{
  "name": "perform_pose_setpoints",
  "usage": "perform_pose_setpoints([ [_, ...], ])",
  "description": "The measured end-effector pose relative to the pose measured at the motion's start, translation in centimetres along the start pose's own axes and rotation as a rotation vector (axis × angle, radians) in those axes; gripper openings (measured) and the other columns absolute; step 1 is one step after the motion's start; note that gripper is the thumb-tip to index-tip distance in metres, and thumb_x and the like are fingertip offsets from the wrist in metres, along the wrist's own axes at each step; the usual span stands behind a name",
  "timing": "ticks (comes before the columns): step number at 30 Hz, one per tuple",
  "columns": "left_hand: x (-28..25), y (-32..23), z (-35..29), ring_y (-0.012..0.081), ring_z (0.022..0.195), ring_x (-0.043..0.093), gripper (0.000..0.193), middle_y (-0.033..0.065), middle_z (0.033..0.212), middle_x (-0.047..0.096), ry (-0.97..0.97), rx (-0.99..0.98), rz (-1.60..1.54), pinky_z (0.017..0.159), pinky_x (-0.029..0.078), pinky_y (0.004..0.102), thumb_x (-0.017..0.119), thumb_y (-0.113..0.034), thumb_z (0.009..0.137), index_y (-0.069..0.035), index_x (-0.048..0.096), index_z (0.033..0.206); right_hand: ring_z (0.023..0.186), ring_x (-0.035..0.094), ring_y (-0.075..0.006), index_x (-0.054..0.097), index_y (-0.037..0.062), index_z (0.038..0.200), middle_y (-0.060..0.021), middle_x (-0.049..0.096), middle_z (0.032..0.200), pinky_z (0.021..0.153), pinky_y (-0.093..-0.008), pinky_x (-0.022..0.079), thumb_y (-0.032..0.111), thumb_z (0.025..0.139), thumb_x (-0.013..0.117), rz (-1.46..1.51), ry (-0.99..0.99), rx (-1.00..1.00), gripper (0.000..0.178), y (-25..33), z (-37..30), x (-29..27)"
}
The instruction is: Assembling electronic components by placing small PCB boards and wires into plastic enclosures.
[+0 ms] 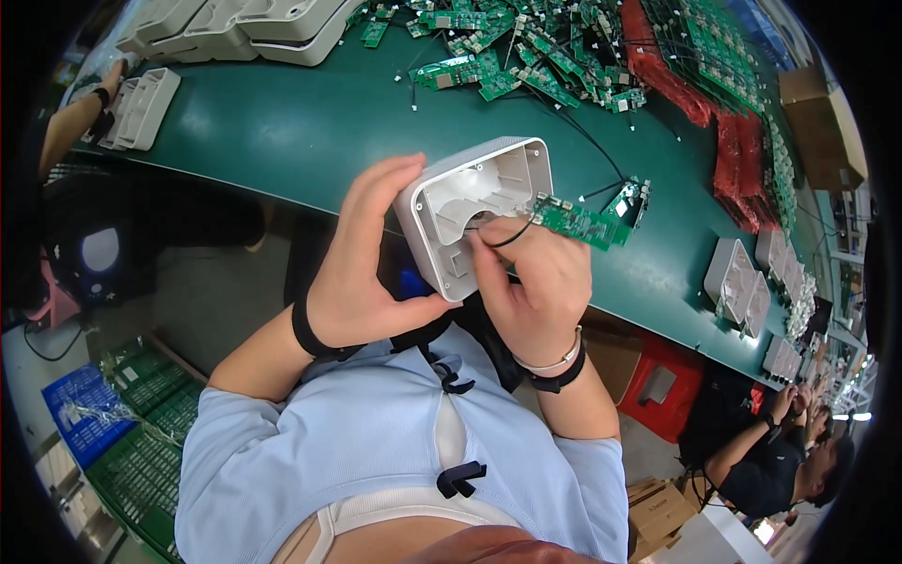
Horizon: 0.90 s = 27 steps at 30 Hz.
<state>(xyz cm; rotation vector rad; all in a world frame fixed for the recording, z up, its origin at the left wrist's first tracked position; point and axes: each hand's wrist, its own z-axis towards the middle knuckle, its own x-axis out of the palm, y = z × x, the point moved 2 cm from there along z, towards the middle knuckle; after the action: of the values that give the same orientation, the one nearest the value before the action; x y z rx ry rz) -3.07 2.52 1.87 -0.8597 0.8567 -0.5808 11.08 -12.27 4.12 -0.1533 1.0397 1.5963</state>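
Observation:
My left hand grips a white plastic housing by its left side, fingers along the upper edge and thumb at the lower corner. The housing is tilted, its hollow inside facing me, with ribs and screw posts showing. My right hand reaches to the housing's inner wall, thumb and forefinger pinched on a thin black cable. That cable runs to a green circuit board, which hangs over the back of my right hand. The cable's tip is hidden by my fingers.
A heap of green circuit boards lies at the table's far side, beside red bubble-wrap and stacked boards. White housings stand far left, others at right. One board lies near my right hand. Co-workers sit at both sides.

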Motion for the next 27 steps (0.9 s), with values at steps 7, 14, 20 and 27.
perform_pose_setpoints([
  [7,1.2,0.5,-0.4,0.0362,0.148,0.045,0.118,0.0210,0.165,0.028,0.035,-0.038,-0.186,0.114,0.050,0.0477,0.095,-0.007,0.070,-0.005,0.025,0.164,0.084,0.072,-0.0278,0.074,0.0014,0.098,-0.0110,0.078,0.096,0.083,-0.0378,0.055,-0.003,0.083,0.083,0.087,0.154,0.032,0.017,-0.4,0.5,-0.1],
  [14,1.3,1.3,-0.7,0.0335,0.149,0.043,0.119,0.0204,0.167,0.022,0.075,-0.106,-0.323,0.110,0.057,0.0452,0.094,-0.003,0.073,-0.006,0.019,0.164,0.088,0.071,-0.0280,0.075,-0.0001,0.102,-0.0116,0.077,0.098,0.079,-0.0358,0.056,-0.003,0.086,0.080,0.158,0.146,0.081,0.017,-1.6,0.3,-1.4],
  [20,1.3,1.5,-0.5,0.0323,0.146,0.047,0.118,0.0200,0.166,0.022,0.080,-0.056,-0.255,0.109,0.057,0.0456,0.094,-0.004,0.073,-0.005,0.019,0.164,0.088,0.072,-0.0218,0.076,-0.0006,0.107,-0.0101,0.077,0.098,0.076,-0.0321,0.055,-0.002,0.091,0.079,0.049,-0.074,0.201,0.017,-1.8,1.4,-2.9],
  [27,1.2,1.4,-0.5,0.0313,0.147,0.046,0.117,0.0196,0.164,0.025,0.087,-0.084,-0.280,0.110,0.056,0.0446,0.094,-0.005,0.073,-0.004,0.020,0.164,0.092,0.073,-0.0183,0.073,-0.0030,0.112,-0.0138,0.076,0.107,0.078,-0.0286,0.057,-0.002,0.092,0.079,0.130,0.136,0.343,0.021,-3.1,3.0,-2.7],
])
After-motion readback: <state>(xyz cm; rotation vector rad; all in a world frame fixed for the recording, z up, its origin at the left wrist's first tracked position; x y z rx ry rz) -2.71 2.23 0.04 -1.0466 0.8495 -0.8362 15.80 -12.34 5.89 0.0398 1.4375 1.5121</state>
